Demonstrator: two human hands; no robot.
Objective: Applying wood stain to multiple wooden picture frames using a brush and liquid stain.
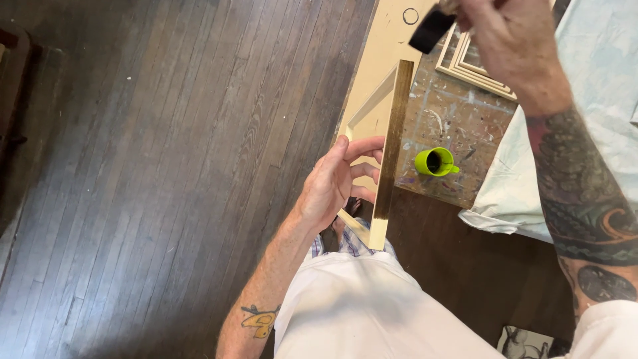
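The right hand (pixel 495 30) runs off the top edge, so its fingertips and the handle of the black foam brush (pixel 432 30) are cut away. The stack of pale frames (pixel 468 63) sits half behind that wrist. The left hand (pixel 332 183) hides its fingertips behind the wooden frame (pixel 389 156). What's inside the green cup (pixel 435 161) is too dark to tell.

No packages, labels, signs or screens, seemingly.
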